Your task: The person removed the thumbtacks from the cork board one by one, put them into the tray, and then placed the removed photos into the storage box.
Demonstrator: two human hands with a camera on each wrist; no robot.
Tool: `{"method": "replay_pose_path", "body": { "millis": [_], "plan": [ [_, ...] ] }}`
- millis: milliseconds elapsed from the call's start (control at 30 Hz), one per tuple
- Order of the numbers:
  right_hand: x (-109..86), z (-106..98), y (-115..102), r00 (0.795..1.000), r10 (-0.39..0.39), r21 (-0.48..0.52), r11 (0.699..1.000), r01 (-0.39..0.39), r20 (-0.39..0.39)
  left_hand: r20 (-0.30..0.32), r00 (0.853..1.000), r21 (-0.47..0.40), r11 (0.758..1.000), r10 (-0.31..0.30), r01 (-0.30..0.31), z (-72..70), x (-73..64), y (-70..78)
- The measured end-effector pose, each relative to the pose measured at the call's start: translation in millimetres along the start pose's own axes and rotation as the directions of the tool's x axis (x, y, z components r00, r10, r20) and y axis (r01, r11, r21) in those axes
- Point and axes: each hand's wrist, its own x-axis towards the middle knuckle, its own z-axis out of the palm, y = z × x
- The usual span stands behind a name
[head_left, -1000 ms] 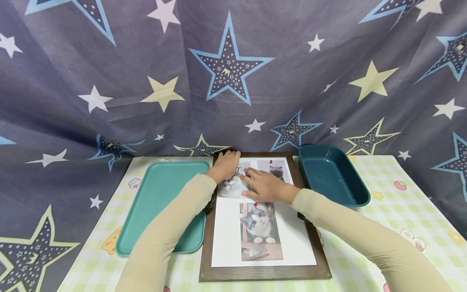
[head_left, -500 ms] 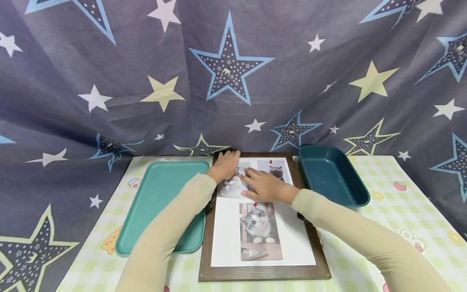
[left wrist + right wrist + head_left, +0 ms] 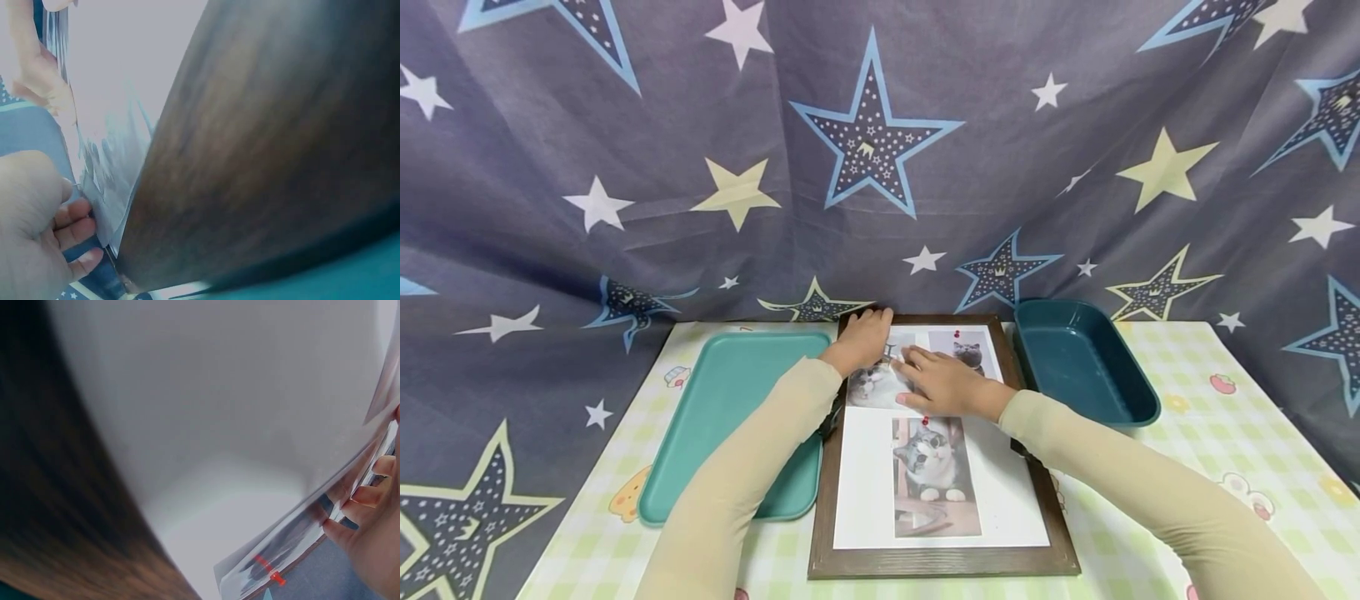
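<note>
A white board (image 3: 861, 492) in a brown wooden frame lies on the table, with three cat photos on it. My left hand (image 3: 859, 342) is at the top of the upper-left photo (image 3: 871, 390), fingers bent. In the left wrist view, a thin metal point like a pushpin's (image 3: 77, 185) juts from beside the thumb tip toward the photo; its head is hidden in the hand. My right hand (image 3: 946, 383) rests with spread fingers across that photo's right side. Red pushpins sit at the tops of the upper-right photo (image 3: 967, 352) and the lower photo (image 3: 928, 508).
To the left lies a flat green tray (image 3: 745, 375), right beside the frame. A deep dark teal bin (image 3: 1138, 375) stands at the back right, against the frame's side. Behind the checked tablecloth (image 3: 1210, 433) hangs a star-patterned curtain (image 3: 1045, 167).
</note>
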Motion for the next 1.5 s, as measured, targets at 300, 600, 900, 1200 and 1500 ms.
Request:
{"method": "replay_pose_path", "body": {
  "millis": [300,600,900,1200,1500],
  "plan": [
    [-0.1,-0.6,-0.2,1.000,0.011,-0.002,1.000,-0.011,0.007,-0.068,0.998,0.022,1.000,0.016,-0.014,-3.4,-0.8,-2.9],
    [-0.5,0.8,-0.3,1.000,0.004,0.009,1.000,-0.004,0.004,-0.083,0.996,0.054,0.999,0.013,-0.008,-4.6,-3.2,-3.1],
    [1.0,2.4,1.2,1.000,0.018,-0.020,1.000,-0.018,0.015,-0.134,0.990,0.077,0.996,0.052,-0.042,-11.9,-11.4,-0.2],
    [0.2,-0.9,-1.5,1.000,0.004,-0.002,1.000,-0.004,0.002,-0.219,0.971,0.053,0.995,0.095,-0.085,-23.8,-26.3,-2.0],
    [0.7,0.3,-3.3,1.000,0.004,-0.004,1.000,-0.004,-0.029,-0.316,0.939,0.048,0.990,0.137,-0.129,-41.1,-50.7,-15.2]
  ]
}}
